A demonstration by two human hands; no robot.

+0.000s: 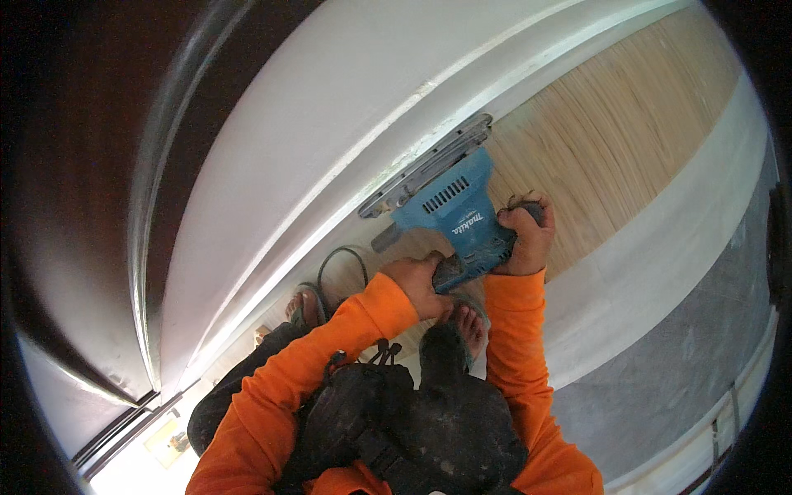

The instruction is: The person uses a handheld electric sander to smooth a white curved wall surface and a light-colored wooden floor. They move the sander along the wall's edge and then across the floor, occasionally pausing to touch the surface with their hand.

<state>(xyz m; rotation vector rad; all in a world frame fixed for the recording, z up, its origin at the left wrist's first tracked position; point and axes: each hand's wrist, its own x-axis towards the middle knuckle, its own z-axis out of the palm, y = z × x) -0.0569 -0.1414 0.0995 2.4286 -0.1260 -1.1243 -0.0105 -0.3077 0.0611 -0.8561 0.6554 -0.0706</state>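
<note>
A blue Makita finishing sander (461,204) is held on its side, its long grey pad (427,167) up against the white ledge of the wall (359,179). I cannot tell whether the pad presses on the ledge or stands just off it. My left hand (419,286) wraps the sander's rear handle. With my right hand (531,238) I grip the dark knob at the other end of the body. Pale dust lies on the dark parts of the tool. A grey dust spout (387,237) sticks out on the left.
A black cord (342,250) loops over the wood-grain floor (606,136) near my sandalled feet (307,306). To the right run a pale strip (656,266) and a grey surface (668,359). A dark panel (80,185) stands on the left, with a bright opening (145,448) at lower left.
</note>
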